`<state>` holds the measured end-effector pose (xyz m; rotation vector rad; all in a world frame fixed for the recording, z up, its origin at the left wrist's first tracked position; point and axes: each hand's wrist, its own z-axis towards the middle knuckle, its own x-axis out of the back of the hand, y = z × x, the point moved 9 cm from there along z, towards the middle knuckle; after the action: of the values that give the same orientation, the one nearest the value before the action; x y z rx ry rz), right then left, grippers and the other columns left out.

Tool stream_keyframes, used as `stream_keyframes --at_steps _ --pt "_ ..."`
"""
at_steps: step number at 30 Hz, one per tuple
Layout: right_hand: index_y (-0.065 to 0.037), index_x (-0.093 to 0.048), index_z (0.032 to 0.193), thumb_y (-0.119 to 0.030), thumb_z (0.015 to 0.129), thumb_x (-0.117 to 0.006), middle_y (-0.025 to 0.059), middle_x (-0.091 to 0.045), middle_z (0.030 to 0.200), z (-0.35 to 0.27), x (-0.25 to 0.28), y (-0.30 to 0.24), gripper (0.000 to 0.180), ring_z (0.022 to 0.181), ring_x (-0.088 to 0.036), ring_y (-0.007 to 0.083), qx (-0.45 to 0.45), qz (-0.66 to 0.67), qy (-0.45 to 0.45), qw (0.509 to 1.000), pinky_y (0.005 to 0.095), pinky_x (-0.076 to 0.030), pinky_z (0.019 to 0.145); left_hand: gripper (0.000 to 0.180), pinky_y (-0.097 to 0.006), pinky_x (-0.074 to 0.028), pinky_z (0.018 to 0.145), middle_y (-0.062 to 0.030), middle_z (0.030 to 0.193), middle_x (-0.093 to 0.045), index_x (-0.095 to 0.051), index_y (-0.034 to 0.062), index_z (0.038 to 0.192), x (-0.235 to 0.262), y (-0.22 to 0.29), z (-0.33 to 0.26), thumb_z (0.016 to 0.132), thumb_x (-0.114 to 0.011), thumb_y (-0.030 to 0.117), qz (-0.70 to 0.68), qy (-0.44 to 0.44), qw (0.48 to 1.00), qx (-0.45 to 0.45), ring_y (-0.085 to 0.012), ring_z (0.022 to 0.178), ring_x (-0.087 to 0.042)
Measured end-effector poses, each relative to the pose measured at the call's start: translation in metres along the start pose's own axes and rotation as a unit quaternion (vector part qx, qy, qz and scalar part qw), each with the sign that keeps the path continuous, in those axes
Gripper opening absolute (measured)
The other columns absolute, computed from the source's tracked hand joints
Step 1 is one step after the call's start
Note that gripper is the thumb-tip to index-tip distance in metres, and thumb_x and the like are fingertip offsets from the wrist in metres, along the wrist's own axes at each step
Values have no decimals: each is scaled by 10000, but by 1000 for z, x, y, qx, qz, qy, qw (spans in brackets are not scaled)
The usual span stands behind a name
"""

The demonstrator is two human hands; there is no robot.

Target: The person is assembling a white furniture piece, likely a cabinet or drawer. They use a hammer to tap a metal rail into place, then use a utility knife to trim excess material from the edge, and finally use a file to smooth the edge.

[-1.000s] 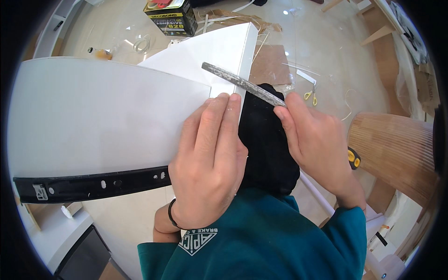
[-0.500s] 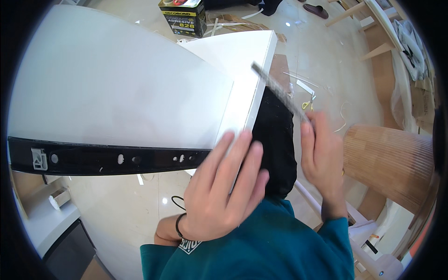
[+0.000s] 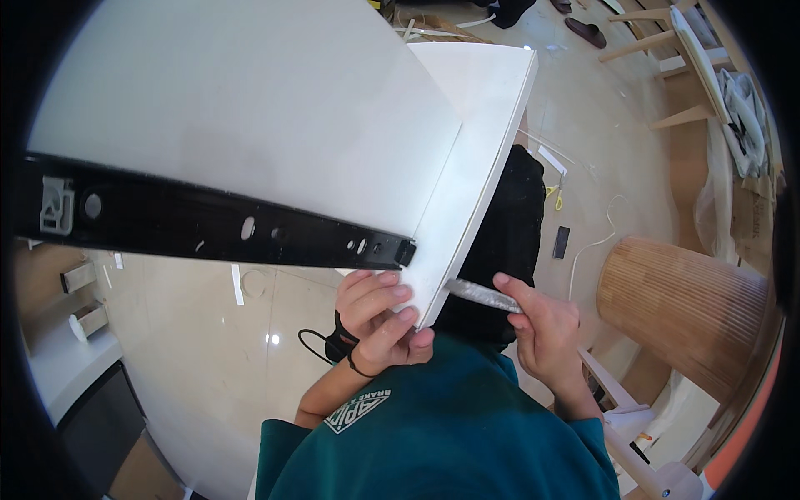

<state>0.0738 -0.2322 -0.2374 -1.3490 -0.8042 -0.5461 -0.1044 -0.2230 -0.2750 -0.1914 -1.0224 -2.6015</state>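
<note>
You hold a large white flat furniture panel (image 3: 275,108) raised before you, a black metal drawer slide (image 3: 217,229) already fixed across its face and a second white board (image 3: 479,158) meeting it at a right angle. Your left hand (image 3: 379,321) curls its fingers around the lower corner of that board; your right hand (image 3: 542,329) closes narrowly on a thin grey metal strip (image 3: 483,294) whose tip touches the board's edge. By appearance the slide is mounted and edge work remains. A small grey label (image 3: 58,204) sits at the slide's left end; a dark rectangular packet (image 3: 562,242) lies on the floor near a ribbed wooden stool (image 3: 679,312).
</note>
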Motion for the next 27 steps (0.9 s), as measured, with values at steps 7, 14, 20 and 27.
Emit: stream_keyframes --at_steps 7,14,20,27 --pt "-6 -581 1057 -120 890 -629 143 -621 759 -10 -13 3 208 629 -628 312 -41 101 18 994 371 -503 549 441 -453 -405 987 -75 1115 -576 -482 141 1113 2 -3 -5 869 -705 432 -3 -22 999 -33 -254 1056 -571" --pt "-5 -559 1018 -162 929 -600 132 -624 768 -4 -18 -17 184 618 -641 312 1 13 -31 999 388 -504 530 375 -481 -266 1013 -179 1100 -557 -431 112 1098 -8 -15 -6 818 -605 291 -78 57 995 34 -290 994 -505" --pt "-19 -549 985 -176 934 -610 115 -606 740 2 -24 -22 175 583 -630 291 -14 21 -64 998 375 -492 498 445 -472 -306 1006 -173 1127 -512 -420 92 1122 -6 -16 -7 828 -668 317 -84 50 994 43 -301 1017 -495" --pt "-33 -522 902 -184 930 -628 103 -586 701 -3 -36 -18 186 545 -610 267 -27 1 -77 997 357 -459 447 623 -379 -385 987 -121 1234 -337 -406 75 1139 4 -39 -61 768 -812 367 -252 169 881 364 -252 1155 -417"
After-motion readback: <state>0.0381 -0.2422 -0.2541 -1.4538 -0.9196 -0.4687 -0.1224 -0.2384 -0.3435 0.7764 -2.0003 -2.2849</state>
